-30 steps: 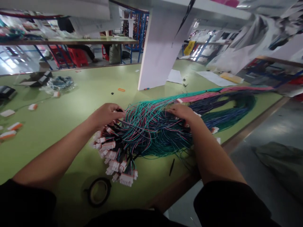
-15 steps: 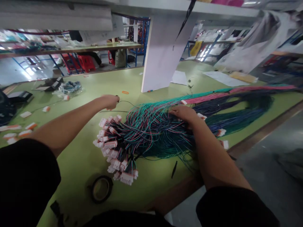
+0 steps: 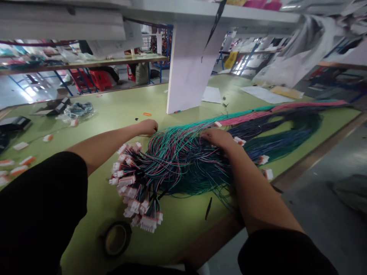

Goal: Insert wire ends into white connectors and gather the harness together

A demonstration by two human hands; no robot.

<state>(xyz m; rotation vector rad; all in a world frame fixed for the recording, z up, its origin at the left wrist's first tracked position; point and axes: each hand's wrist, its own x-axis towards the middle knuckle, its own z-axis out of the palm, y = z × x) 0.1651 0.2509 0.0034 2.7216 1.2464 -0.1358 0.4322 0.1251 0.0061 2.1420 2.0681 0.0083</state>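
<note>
A thick bundle of green, pink, blue and black wires [image 3: 186, 160] lies across the green table [image 3: 94, 126]. Its near end fans out into several white connectors [image 3: 134, 187]. My left hand [image 3: 147, 126] is closed in a fist at the far left edge of the bundle, pinching a thin black wire. My right hand [image 3: 219, 138] rests palm down on top of the bundle, fingers curled into the wires.
A roll of black tape [image 3: 116, 238] lies near the table's front edge, a black cable tie [image 3: 208, 208] to its right. A white upright panel [image 3: 187, 72] stands behind the bundle. Loose connectors [image 3: 20, 158] and a plastic bag [image 3: 76, 110] lie at the left.
My left hand pulled a thin black wire out to the far left, then came back to the bundle's edge. My right hand stayed pressed on the wires.
</note>
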